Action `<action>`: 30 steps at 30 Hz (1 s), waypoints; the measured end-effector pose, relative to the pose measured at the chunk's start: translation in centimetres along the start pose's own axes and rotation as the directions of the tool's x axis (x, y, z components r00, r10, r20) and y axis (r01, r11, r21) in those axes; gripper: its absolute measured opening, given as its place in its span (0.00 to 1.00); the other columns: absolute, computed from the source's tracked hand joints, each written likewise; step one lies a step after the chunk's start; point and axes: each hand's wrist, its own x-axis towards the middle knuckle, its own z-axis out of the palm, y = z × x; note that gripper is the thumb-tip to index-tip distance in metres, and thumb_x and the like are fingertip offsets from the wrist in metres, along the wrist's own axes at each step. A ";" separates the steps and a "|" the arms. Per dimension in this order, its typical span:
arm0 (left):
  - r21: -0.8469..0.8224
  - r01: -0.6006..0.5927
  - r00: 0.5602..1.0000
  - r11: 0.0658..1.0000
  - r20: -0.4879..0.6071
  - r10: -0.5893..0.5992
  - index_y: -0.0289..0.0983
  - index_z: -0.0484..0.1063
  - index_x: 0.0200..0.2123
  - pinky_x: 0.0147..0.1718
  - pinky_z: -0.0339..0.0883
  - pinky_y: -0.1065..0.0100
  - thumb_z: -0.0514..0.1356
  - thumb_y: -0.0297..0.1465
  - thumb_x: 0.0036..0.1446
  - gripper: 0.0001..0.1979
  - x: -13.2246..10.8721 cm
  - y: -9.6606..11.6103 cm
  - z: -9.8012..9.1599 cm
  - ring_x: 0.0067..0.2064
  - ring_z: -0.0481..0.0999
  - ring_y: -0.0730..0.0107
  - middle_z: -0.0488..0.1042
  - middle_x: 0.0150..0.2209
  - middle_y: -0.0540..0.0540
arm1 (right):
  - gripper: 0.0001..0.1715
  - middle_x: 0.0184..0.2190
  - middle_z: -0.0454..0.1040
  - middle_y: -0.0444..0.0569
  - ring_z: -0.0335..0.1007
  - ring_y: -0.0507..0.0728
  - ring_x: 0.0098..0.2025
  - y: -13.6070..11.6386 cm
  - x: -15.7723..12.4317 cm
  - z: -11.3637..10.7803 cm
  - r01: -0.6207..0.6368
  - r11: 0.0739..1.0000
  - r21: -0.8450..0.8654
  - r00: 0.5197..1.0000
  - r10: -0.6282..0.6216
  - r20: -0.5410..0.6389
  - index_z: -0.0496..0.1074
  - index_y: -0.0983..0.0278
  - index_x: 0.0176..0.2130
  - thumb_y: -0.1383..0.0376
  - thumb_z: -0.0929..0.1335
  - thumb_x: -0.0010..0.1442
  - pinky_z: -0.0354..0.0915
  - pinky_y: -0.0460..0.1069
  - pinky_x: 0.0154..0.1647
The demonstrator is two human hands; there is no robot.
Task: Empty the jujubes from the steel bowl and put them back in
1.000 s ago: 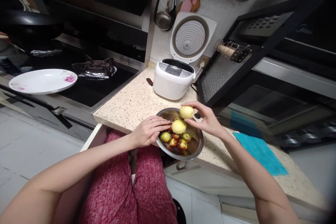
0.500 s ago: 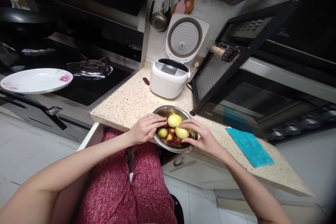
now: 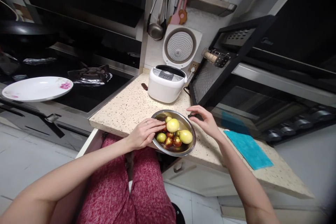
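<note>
A steel bowl [image 3: 163, 147] sits at the front edge of the speckled counter [image 3: 131, 106]. It holds two large yellow fruits [image 3: 172, 125] and several small red and green ones [image 3: 173, 141]. My left hand [image 3: 145, 133] rests on the bowl's left rim with its fingers curled over the edge, their tips by the fruit. My right hand [image 3: 205, 120] hovers just past the bowl's right rim, fingers spread and holding nothing.
A white rice cooker [image 3: 166, 83] with its lid up stands at the back of the counter. A black oven door [image 3: 210, 77] hangs open at the right. A blue cloth [image 3: 248, 148] lies further right. A white plate [image 3: 36, 88] sits on the stove at the left.
My right hand lowered a yellow fruit into the bowl, let it go and drew back to the right. My left hand stayed on the rim.
</note>
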 end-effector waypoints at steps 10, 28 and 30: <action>0.121 -0.005 0.999 0.993 0.035 0.001 0.35 0.62 0.66 0.55 0.72 0.50 0.43 0.30 0.70 0.24 0.1 0.5 -0.3 0.59 0.74 0.58 0.72 0.61 0.37 | 0.20 0.30 0.73 0.47 0.69 0.56 0.34 4.6 2.1 2.3 -0.131 0.986 0.105 0.988 0.139 -0.075 0.72 0.62 0.29 0.50 0.69 0.62 0.64 0.51 0.37; -0.026 0.211 0.976 0.977 0.065 -0.209 0.40 0.53 0.70 0.70 0.51 0.40 0.44 0.34 0.72 0.26 0.4 1.4 0.3 0.70 0.62 0.55 0.61 0.69 0.39 | 0.24 0.43 0.79 0.49 0.74 0.60 0.42 -3.2 -0.9 1.8 0.081 0.973 -0.214 0.931 0.003 0.364 0.74 0.59 0.52 0.59 0.74 0.56 0.66 0.52 0.45; -0.025 0.214 0.975 0.977 0.063 -0.212 0.41 0.53 0.70 0.70 0.50 0.41 0.45 0.34 0.72 0.26 0.4 1.5 0.4 0.70 0.60 0.55 0.60 0.69 0.39 | 0.24 0.46 0.79 0.51 0.75 0.61 0.45 -3.1 -0.7 2.4 0.099 0.968 -0.229 0.933 -0.010 0.360 0.73 0.60 0.54 0.59 0.74 0.59 0.67 0.54 0.47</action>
